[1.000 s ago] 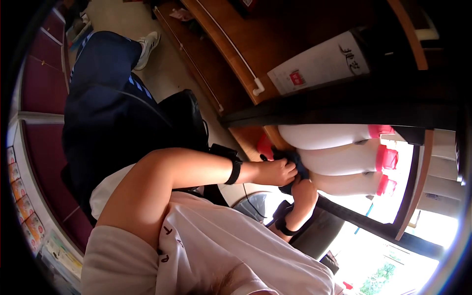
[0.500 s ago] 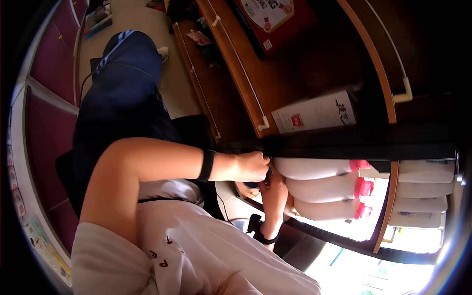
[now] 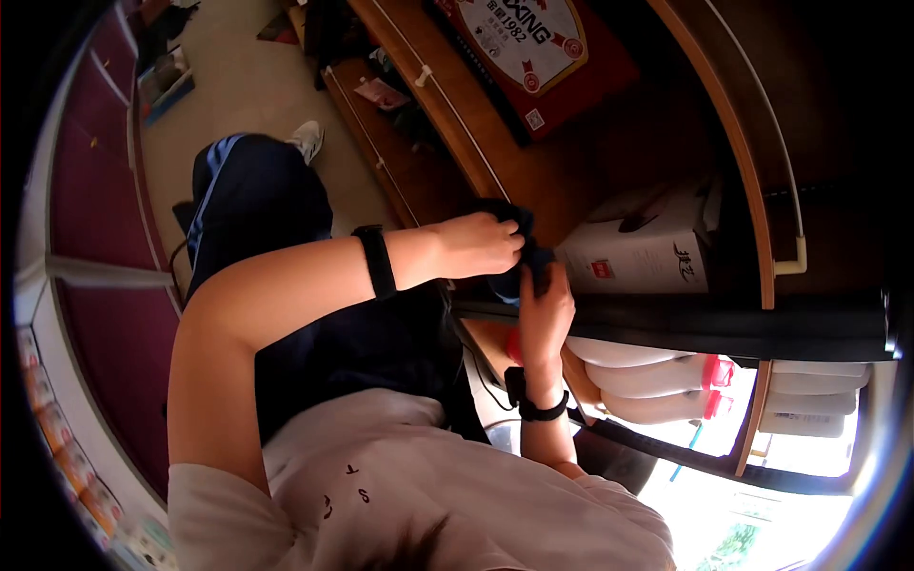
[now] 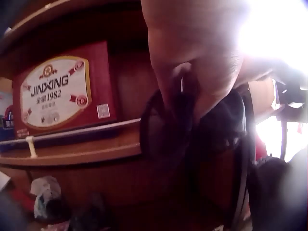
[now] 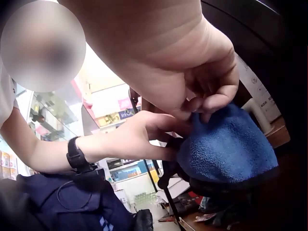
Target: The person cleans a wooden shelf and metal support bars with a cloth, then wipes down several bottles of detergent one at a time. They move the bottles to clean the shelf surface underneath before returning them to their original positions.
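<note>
Bunched blue and dark cloth point(image 3: 505, 284) is held between both hands near a shelf edge. My left hand point(image 3: 479, 246) grips its dark part with curled fingers, and my right hand point(image 3: 546, 319) pinches the side closer to the bottles. The right wrist view shows the fuzzy blue surface point(image 5: 226, 149) with a dark edge, the right hand point(image 5: 168, 62) above it and the left hand point(image 5: 127, 137) beside it. Dark fabric point(image 4: 163, 125) hangs below the left hand point(image 4: 192, 43) in the left wrist view. Some fingertips are hidden.
Wooden shelves with white rails hold a red box point(image 3: 590, 81) and a white box point(image 3: 643, 243). White bottles point(image 3: 647, 381) with pink caps stand beyond a dark frame point(image 3: 666, 322). Maroon cabinets point(image 3: 95, 333) line the left side.
Both hands and the cloth have moved away from the bottles towards the shelf rail and white box. The head view has shifted, bringing the red box further into sight.
</note>
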`<action>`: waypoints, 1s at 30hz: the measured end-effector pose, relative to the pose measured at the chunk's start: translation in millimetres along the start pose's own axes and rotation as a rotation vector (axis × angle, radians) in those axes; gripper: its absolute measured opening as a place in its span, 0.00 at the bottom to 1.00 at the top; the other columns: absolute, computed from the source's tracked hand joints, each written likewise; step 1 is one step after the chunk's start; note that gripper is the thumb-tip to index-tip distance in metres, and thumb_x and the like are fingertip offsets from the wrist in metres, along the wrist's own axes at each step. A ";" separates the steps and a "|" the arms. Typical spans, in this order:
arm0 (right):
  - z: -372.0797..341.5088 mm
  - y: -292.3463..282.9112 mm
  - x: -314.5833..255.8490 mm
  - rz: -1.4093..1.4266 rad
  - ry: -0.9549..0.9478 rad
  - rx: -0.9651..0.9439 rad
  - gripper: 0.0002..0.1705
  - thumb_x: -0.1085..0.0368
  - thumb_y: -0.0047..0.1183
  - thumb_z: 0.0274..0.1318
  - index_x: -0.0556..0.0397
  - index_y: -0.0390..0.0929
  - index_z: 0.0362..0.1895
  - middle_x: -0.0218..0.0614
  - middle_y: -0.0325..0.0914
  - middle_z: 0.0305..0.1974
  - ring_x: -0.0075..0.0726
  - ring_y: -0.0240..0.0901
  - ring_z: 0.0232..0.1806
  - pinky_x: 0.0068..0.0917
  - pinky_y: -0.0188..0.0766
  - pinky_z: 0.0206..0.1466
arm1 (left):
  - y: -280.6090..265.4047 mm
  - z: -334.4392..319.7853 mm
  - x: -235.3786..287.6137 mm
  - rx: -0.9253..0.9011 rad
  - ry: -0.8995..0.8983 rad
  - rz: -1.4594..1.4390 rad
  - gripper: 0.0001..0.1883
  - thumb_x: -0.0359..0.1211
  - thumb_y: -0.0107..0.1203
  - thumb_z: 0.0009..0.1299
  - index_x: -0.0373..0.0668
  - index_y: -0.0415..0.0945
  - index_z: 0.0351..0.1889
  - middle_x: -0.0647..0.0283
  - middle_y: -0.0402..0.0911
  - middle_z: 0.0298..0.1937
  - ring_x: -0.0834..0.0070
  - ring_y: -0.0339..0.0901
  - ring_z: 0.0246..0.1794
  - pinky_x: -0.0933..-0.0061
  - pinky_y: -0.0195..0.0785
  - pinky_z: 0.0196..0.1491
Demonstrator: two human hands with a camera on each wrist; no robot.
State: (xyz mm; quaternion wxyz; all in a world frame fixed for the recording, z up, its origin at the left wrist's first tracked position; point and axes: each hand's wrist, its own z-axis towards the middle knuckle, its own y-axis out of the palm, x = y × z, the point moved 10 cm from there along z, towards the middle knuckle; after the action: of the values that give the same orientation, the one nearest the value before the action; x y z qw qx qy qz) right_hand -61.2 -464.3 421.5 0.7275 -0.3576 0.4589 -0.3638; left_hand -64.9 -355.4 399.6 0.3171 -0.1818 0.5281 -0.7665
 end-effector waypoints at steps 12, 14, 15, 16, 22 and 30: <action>9.5 38.9 -10.0 -0.378 0.052 -0.214 0.15 0.55 0.59 0.63 0.53 0.74 0.32 0.50 0.81 0.28 0.59 0.81 0.31 0.49 0.78 0.33 | 18.1 -19.4 -24.0 0.104 0.176 -0.052 0.07 0.32 0.56 0.65 0.45 0.82 0.39 0.70 0.80 0.45 0.74 0.76 0.51 0.74 0.71 0.50; 6.6 44.6 -22.0 -0.456 -0.004 -0.224 0.15 0.55 0.60 0.62 0.53 0.76 0.32 0.48 0.81 0.32 0.56 0.82 0.35 0.45 0.79 0.36 | 11.1 -22.7 -25.9 0.158 0.134 -0.027 0.08 0.34 0.55 0.65 0.45 0.82 0.39 0.70 0.80 0.45 0.75 0.76 0.52 0.72 0.70 0.50; 5.3 43.8 -32.4 -0.530 -0.093 -0.205 0.15 0.55 0.62 0.60 0.54 0.79 0.32 0.45 0.80 0.35 0.51 0.82 0.40 0.41 0.80 0.40 | 10.7 -23.4 -22.6 0.150 0.163 -0.035 0.08 0.34 0.55 0.65 0.45 0.82 0.39 0.70 0.80 0.45 0.75 0.76 0.52 0.72 0.70 0.50; 5.6 44.9 -38.2 -0.603 -0.060 -0.286 0.16 0.53 0.63 0.58 0.55 0.83 0.33 0.44 0.81 0.37 0.49 0.81 0.46 0.39 0.80 0.44 | 12.9 -21.6 -25.2 0.118 0.137 -0.037 0.08 0.33 0.55 0.65 0.45 0.82 0.39 0.70 0.80 0.46 0.75 0.75 0.52 0.71 0.70 0.51; -7.2 49.3 -45.9 -0.635 0.004 -0.373 0.21 0.51 0.64 0.57 0.60 0.84 0.38 0.49 0.80 0.45 0.51 0.78 0.53 0.40 0.78 0.54 | 16.1 -27.3 -31.0 0.136 0.095 -0.077 0.10 0.31 0.54 0.65 0.44 0.82 0.43 0.67 0.79 0.51 0.71 0.75 0.56 0.67 0.68 0.58; -18.6 68.1 -45.2 -0.375 -0.043 -0.098 0.43 0.50 0.61 0.62 0.70 0.63 0.70 0.63 0.70 0.66 0.61 0.65 0.71 0.45 0.63 0.73 | -1.4 -48.1 -86.0 0.259 -0.194 -0.024 0.16 0.29 0.54 0.64 0.40 0.79 0.50 0.64 0.78 0.50 0.66 0.74 0.54 0.62 0.65 0.57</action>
State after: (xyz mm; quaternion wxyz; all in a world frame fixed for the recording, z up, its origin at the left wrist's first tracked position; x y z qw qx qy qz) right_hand -79.0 -396.3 375.8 0.6386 -0.4793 0.3857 -0.4623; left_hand -31.7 -263.4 387.6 0.3781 -0.2191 0.3895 -0.8108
